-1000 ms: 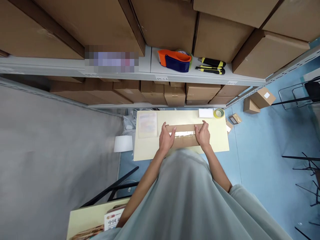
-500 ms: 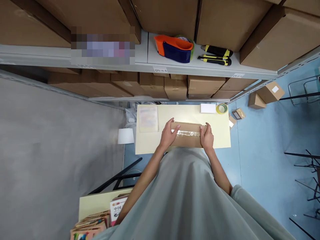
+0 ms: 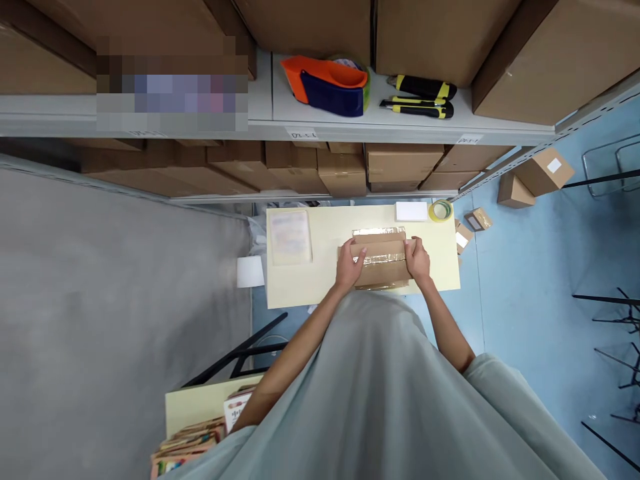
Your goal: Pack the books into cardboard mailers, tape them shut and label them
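Observation:
A brown cardboard box (image 3: 383, 272) is between my hands, over the pale yellow table close to my body. Shiny clear tape runs across its middle, and further strips show along its far and near edges. My left hand (image 3: 349, 264) grips the left end, thumb on the upper face. At the right end my right hand (image 3: 417, 261) holds on the same way. The fingers beneath the cardboard are partly hidden. I cannot tell whether the flaps stand apart.
The table (image 3: 325, 280) bears a roll of tape (image 3: 441, 211), a white box (image 3: 411, 211) and a flat pale sheet (image 3: 291, 237). Beyond it, a shelf (image 3: 325, 130) holds cartons, a tape dispenser (image 3: 330, 87) and utility knives (image 3: 423, 97). Small boxes (image 3: 479, 219) lie on the floor.
The box has turned in my hands, and taped strips now show at its far and near edges. Both hands have shifted slightly right and stay on its ends. The view has moved a little.

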Motion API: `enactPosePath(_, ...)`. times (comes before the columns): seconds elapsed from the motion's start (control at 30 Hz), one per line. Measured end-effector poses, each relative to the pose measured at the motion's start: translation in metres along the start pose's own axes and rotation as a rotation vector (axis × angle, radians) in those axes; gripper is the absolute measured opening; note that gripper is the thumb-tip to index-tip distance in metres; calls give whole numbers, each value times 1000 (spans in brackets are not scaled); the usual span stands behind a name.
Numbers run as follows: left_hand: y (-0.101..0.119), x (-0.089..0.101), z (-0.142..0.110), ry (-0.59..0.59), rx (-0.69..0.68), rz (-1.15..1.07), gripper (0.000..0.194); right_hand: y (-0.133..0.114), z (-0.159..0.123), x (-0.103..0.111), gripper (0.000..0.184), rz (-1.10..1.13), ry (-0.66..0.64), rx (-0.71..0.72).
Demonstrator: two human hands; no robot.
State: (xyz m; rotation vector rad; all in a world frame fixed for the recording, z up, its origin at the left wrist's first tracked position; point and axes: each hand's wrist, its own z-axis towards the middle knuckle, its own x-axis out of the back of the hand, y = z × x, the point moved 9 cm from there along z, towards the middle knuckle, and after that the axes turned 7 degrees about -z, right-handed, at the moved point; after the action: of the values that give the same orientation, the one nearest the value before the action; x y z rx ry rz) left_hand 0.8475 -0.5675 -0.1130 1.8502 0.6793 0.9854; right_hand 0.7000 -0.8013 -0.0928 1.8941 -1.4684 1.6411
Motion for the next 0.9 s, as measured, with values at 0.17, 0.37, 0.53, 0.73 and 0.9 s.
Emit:
enactPosePath(0.17,-2,4,1,36,5,9,51,3,2,-4,62,-2,4,-5)
enactPosePath(0.37,-4,4,0,51,39,10,48,3,3,-4,58,3,6,-10)
enactPosePath(0.53,-6,5,-2,66,43,11,49,6,-4,-7,53,-9,-30,-57)
enactPosePath(0.73,-7,6,-4,87,57,48,48,9,-7,-10,54,0,-45,-69)
enactPosePath(0.9,-7,8,-5,101,87,126,49,9,-6,-13,52,32,-44,-64)
